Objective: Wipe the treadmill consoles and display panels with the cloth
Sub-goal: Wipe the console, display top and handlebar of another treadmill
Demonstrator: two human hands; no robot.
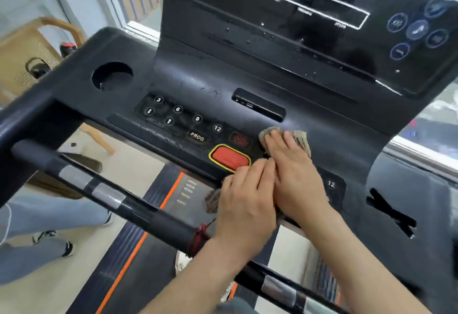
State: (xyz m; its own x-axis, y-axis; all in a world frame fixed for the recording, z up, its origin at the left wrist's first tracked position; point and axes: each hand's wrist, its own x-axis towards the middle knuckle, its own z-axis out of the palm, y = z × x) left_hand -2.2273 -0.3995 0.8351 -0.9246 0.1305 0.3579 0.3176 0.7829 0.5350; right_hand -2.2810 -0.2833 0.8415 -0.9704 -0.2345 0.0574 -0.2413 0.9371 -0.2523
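Nearest, a black handlebar (138,212) with metal grip plates crosses the frame, and both forearms reach over it. The left wrist wears a red thread (198,238). The left hand (245,197) lies palm down with fingers together and only slightly bent, pressing on the cloth (301,139), fingertips against the side of the right hand. The right hand (295,172) is just beyond, flat, with fingers straight and a little spread, also pressing the cloth down; neither hand pinches it. The cloth is a brownish patterned rag on the lower console (198,75), just right of the red stop button (230,157). Its edges show past the right fingertips and under the left palm. Further left are the PROG key (197,137) and numbered keys, then a round cup holder (112,76). Farthest, the dark display panel (285,31) stands tilted up, speckled with droplets. Another person's jeans leg (49,212) is at the left.
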